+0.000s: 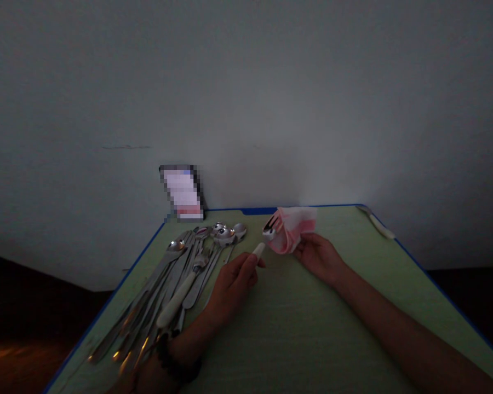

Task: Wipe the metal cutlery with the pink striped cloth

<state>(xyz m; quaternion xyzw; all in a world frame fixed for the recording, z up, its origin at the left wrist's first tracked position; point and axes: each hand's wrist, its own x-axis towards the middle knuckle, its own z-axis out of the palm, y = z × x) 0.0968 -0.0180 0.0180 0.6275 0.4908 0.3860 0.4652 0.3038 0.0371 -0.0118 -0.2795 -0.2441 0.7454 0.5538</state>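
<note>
My left hand [234, 282] is closed round the white handle of a fork [265, 238], whose metal head points up and away. My right hand [318, 256] grips a folded pink and white cloth [292, 229] and holds it against the fork's tines. Both hands hover just above a green table [296, 323] with a blue rim. To the left of my left hand lies a pile of metal cutlery [176, 279], with several spoons and one white-handled piece among it.
A phone with a lit, blurred screen [183, 192] leans against the wall at the table's far left corner. A white-handled utensil [380, 223] lies alone near the far right edge. The room is dim.
</note>
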